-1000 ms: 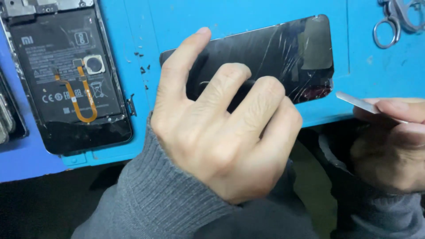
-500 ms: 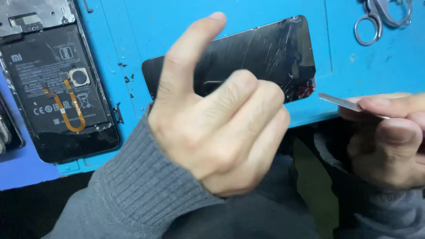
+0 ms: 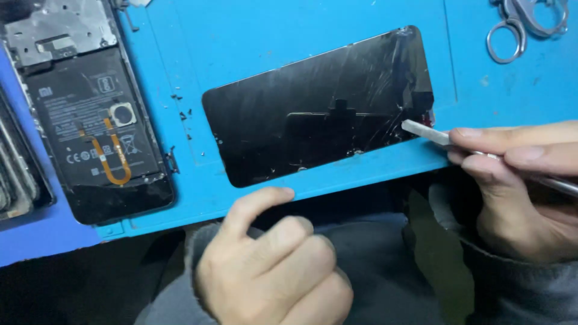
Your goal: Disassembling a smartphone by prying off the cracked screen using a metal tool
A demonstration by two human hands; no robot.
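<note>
Blue rubber work mat [image 3: 271, 54] over a lighter blue tabletop [image 3: 36, 247], dark edge below. Cracked black glass phone screen panel [image 3: 319, 108] flat on the mat, near its front edge, tilted with the right end higher. Cracks and white chips densest at the panel's right end and along the lower edge. Small black glass crumbs [image 3: 183, 111] scattered on the mat just left of the panel.

Right hand [image 3: 524, 180] at the right edge of view, grey sleeve at the wrist. Fingers [image 3: 512, 135] pinched shut round a thin flat metal pry tool [image 3: 424, 131]. Tool tip touching the panel's lower right corner, shaft running right under the fingers.

Left hand [image 3: 274, 271] below the mat's front edge, off the panel, nothing held. Fingers loosely curled toward the palm, index finger bent and pointing up toward the panel's lower edge, close but apart. Grey knit sleeve [image 3: 180, 289] behind.

Opened black smartphone body with exposed battery and orange flex cable [image 3: 96, 126] at the left of the mat, well apart from the panel, back cover off, upper metal shield visible. Another dark device edge [image 3: 18, 174] at the far left, partly cut off. Silver scissor-like tool handles [image 3: 524, 24] at top right on the mat, well apart from both hands.
</note>
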